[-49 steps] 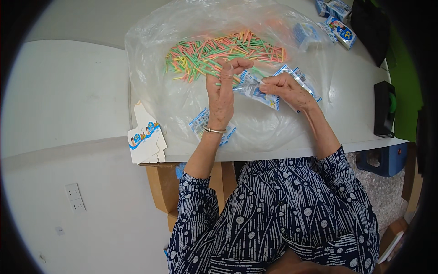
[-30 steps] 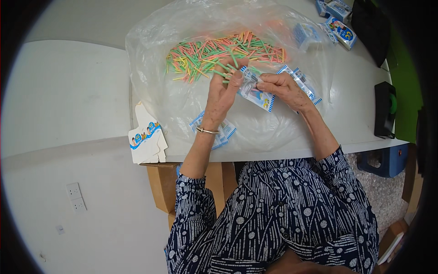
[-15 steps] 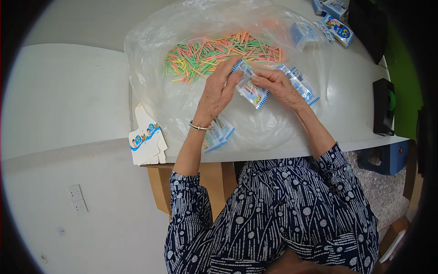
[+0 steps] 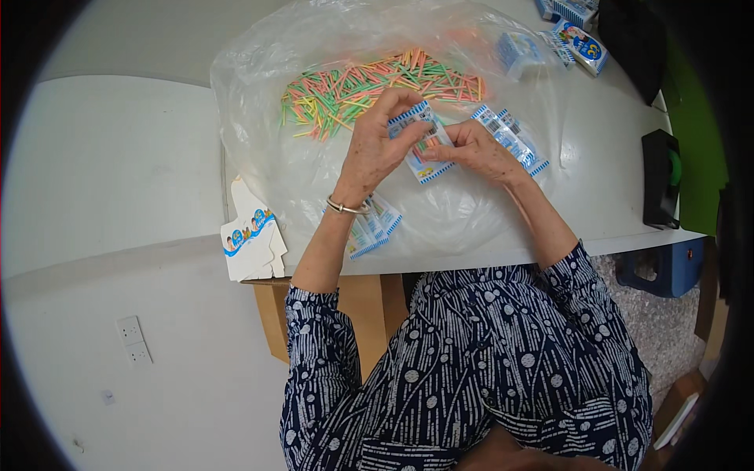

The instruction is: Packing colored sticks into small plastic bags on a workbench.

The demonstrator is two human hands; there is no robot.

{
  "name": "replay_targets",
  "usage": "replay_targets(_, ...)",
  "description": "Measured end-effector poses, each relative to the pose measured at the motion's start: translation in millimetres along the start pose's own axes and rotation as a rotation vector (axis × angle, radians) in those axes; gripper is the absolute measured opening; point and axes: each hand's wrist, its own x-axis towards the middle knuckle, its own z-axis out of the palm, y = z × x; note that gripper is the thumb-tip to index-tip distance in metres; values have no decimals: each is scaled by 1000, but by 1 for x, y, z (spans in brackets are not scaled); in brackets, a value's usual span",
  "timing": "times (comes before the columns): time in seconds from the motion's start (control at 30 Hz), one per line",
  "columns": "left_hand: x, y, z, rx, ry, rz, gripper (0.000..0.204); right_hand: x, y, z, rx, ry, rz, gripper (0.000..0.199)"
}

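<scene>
Both hands hold one small clear packet [image 4: 428, 170] with blue-striped ends; colored sticks show inside it. My left hand [image 4: 372, 151] pinches its upper part, thumb across the front. At its right edge, my right hand [image 4: 485, 155] grips it between thumb and fingers. Just beyond lies a pile of thin pink, green and yellow sticks [image 4: 377, 85] on a crumpled clear plastic sheet or bag [image 4: 255, 82]. Several similar packets [image 4: 518, 144] lie beside my right hand. More filled packets [image 4: 377, 229] rest by my left wrist, partly hidden by it.
White printed cartons [image 4: 255, 245] lie at the table's left corner. Small blue-and-white boxes [image 4: 583, 49] stand at the far right, near a dark cloth-like item [image 4: 633, 51]. A black tape dispenser [image 4: 661, 179] sits on the right edge. Below are a blue stool [image 4: 667, 271] and a cardboard box [image 4: 361, 310].
The held packet has turned more upright and shifted slightly left. My left thumb now lies across its front, and my right fingers have moved lower along its edge.
</scene>
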Motion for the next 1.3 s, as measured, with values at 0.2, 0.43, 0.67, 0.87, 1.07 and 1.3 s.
replay_targets(0.2,-1,-5,7,8,30,51,39,-6,-20,3,72,-10,35,22)
replay_targets(0.43,0,-27,-18,-304,123,-29,28,-7,-21,-14,110,117,-28,21)
replay_targets(0.67,-19,-63,-14,812,-143,461,21,-10,-33,-26,209,321,-117,22)
replay_targets(0.87,-18,-64,-4,1160,-300,494,20,-8,-25,-28,192,207,81,24)
replay_targets(1.07,-4,-75,-30,687,40,348,25,-2,-17,-22,259,103,8,24)
replay_targets(1.3,19,-5,-38,-384,333,5,20,-2,-7,-19,173,-1,89,24)
